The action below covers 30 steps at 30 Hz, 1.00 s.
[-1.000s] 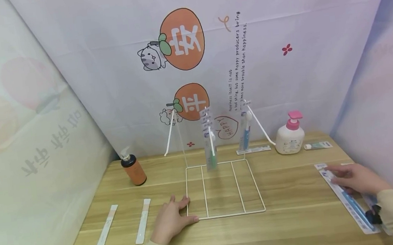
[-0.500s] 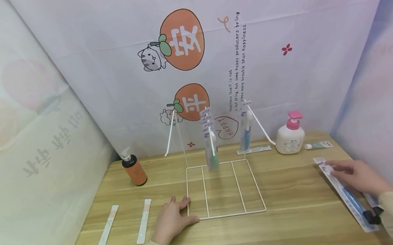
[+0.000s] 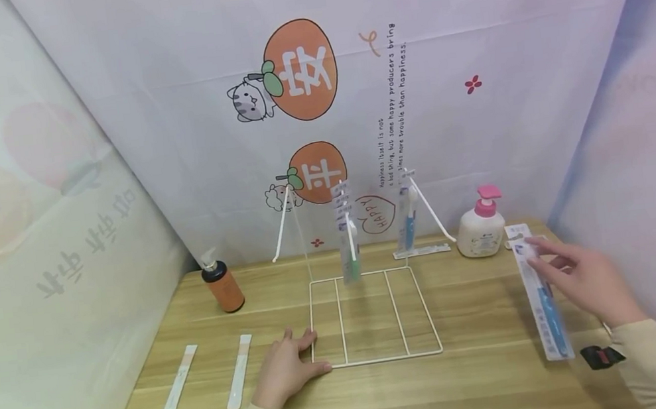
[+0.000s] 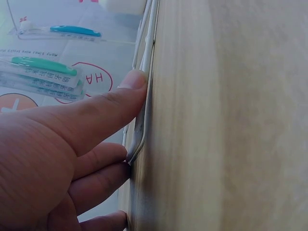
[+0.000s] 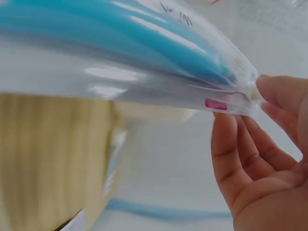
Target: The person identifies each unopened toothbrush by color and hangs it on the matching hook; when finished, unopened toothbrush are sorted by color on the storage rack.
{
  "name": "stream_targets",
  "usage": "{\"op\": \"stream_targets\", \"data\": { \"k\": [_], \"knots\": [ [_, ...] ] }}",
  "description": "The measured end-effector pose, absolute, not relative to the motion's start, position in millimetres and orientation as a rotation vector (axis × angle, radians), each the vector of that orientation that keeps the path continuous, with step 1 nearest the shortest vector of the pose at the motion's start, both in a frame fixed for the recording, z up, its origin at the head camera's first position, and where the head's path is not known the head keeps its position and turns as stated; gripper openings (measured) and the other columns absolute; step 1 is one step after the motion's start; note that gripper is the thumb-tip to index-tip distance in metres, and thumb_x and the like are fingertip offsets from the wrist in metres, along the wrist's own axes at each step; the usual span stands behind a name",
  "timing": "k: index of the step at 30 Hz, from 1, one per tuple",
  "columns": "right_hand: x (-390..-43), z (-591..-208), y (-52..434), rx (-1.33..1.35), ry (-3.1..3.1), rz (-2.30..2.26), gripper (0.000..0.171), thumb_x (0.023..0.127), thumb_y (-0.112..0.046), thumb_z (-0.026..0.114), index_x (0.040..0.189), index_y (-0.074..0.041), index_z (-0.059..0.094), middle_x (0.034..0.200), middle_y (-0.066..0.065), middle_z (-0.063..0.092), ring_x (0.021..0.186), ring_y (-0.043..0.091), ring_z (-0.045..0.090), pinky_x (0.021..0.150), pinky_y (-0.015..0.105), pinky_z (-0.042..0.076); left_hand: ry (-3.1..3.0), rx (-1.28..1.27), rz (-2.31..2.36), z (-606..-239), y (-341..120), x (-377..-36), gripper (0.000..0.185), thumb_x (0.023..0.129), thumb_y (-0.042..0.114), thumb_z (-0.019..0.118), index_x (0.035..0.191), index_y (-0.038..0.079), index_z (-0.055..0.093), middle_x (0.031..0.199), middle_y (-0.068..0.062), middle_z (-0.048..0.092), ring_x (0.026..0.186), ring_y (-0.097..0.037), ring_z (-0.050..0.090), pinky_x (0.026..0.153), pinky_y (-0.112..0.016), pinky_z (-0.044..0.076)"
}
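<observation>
Toward the table's right side, my right hand [image 3: 591, 283] pinches a packaged blue toothbrush [image 3: 545, 305] near its upper end. The pack is clear and long, and it slants upright above the wood. In the right wrist view, the blue handle [image 5: 144, 33] fills the upper left. My left hand [image 3: 288, 366] rests at the front left corner of a white wire rack [image 3: 380, 360], its thumb [image 4: 134, 81] pressing the front wire. Several packaged toothbrushes [image 3: 347, 242] hang on the rack's middle hook; another blue toothbrush [image 3: 410, 222] hangs on the right one.
Two white flat packs [image 3: 179, 383] lie left of the rack. An orange pump bottle [image 3: 225, 288] stands at the back left, a white pump bottle with a pink top [image 3: 479, 232] at the back right. A thin white pack [image 3: 421, 251] lies behind the rack.
My right hand has lifted the packaged toothbrush off the table and carried it left and away from me, tilting it more upright. My left hand stays at the rack's corner.
</observation>
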State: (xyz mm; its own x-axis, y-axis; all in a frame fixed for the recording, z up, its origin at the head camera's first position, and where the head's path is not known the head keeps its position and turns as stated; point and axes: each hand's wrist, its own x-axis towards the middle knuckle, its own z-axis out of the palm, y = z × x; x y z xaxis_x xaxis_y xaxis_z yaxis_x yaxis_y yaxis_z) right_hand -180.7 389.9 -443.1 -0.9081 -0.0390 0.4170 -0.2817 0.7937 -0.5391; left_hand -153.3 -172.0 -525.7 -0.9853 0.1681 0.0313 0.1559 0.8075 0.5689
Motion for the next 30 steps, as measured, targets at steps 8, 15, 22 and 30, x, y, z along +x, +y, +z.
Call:
{"op": "stream_targets", "data": {
  "k": [8,15,22,30],
  "knots": [
    [-161.9,-412.6,338.7,0.382,-2.304,0.963,0.051,0.086,0.003,0.088,0.133,-0.010,0.078,0.101,0.018,0.080,0.071,-0.010,0.067,0.058,0.012,0.054,2.969,0.266,0.930,-526.2,-171.5,-152.5,0.077,0.077,0.052,0.095,0.140,0.013,0.074,0.149,-0.022,0.062,0.139,-0.063,0.049,0.109,-0.075,0.042],
    [-144.5,-389.7,307.9,0.560,-2.117,1.019,0.062,0.072,0.022,0.088,0.128,-0.003,0.079,0.112,-0.009,0.078,0.080,-0.007,0.071,0.067,0.011,0.057,2.979,0.269,0.913,-526.9,-172.0,-153.2,0.077,0.077,0.052,0.095,0.140,0.013,0.074,0.148,-0.022,0.063,0.137,-0.065,0.050,0.108,-0.075,0.043],
    [-123.2,-369.7,278.7,0.742,-1.934,1.113,0.047,0.076,0.020,0.086,0.122,0.012,0.075,0.106,0.018,0.077,0.086,0.002,0.073,0.072,0.012,0.058,2.979,0.280,0.922,-525.5,-172.2,-151.3,0.077,0.077,0.052,0.095,0.140,0.013,0.074,0.148,-0.019,0.064,0.138,-0.063,0.050,0.109,-0.075,0.043],
    [-108.0,-350.6,241.6,0.862,-1.765,1.156,0.043,0.097,-0.019,0.084,0.115,0.019,0.074,0.104,0.021,0.077,0.088,0.002,0.073,0.075,0.012,0.058,2.981,0.283,0.918,-526.1,-172.3,-152.6,0.077,0.077,0.054,0.094,0.140,0.014,0.074,0.147,-0.019,0.065,0.137,-0.064,0.050,0.108,-0.074,0.043]
  ]
}}
